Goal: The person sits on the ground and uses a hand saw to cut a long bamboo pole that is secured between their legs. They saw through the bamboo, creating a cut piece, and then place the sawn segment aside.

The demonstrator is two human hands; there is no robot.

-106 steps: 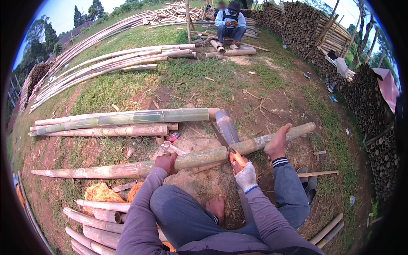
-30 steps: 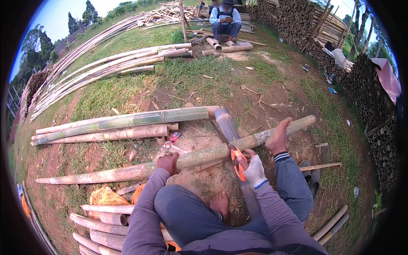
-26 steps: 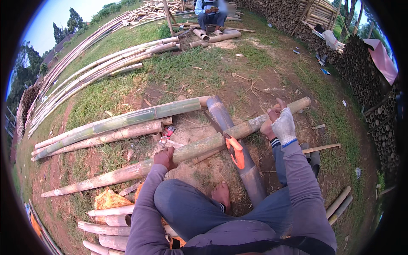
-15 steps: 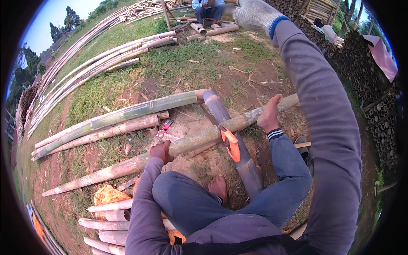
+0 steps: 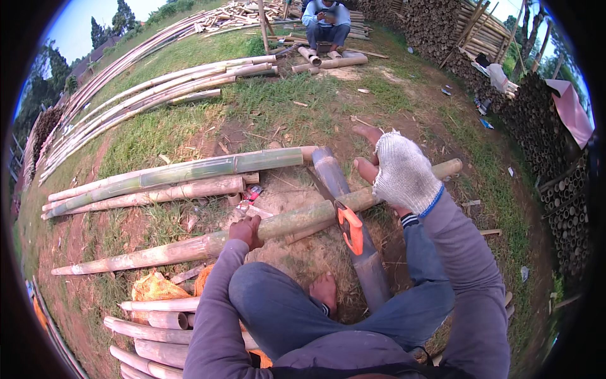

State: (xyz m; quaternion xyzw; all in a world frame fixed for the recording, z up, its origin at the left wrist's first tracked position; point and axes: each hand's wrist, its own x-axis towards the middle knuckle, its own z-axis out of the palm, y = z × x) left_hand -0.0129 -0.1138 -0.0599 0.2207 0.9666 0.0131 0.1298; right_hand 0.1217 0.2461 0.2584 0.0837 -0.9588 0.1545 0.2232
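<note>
My bare left hand (image 5: 247, 231) is closed around a long bamboo pole (image 5: 297, 221), which slants across in front of me. A handsaw with an orange handle (image 5: 350, 228) stands against that pole, its dark blade (image 5: 319, 184) reaching past the far side. Whether the blade sits in a cut I cannot tell. My right hand (image 5: 404, 172) wears a whitish knit glove with a blue cuff; thumb and forefinger stick out bare and apart, with nothing visible between them. It hovers over the pole's right part, short of the saw, and mostly hides my foot.
A thick dark bamboo piece (image 5: 374, 278) lies beneath the pole. Green bamboo (image 5: 208, 167) lies beyond it on the left, and short cut lengths (image 5: 161, 350) are piled at near left. Stacked bamboo (image 5: 562, 208) stands on the right. Another person (image 5: 326, 22) sits at the back.
My gloved right hand has come down from the top of the view toward the pole. My left hand keeps its grip on the pole. The view has shifted slightly.
</note>
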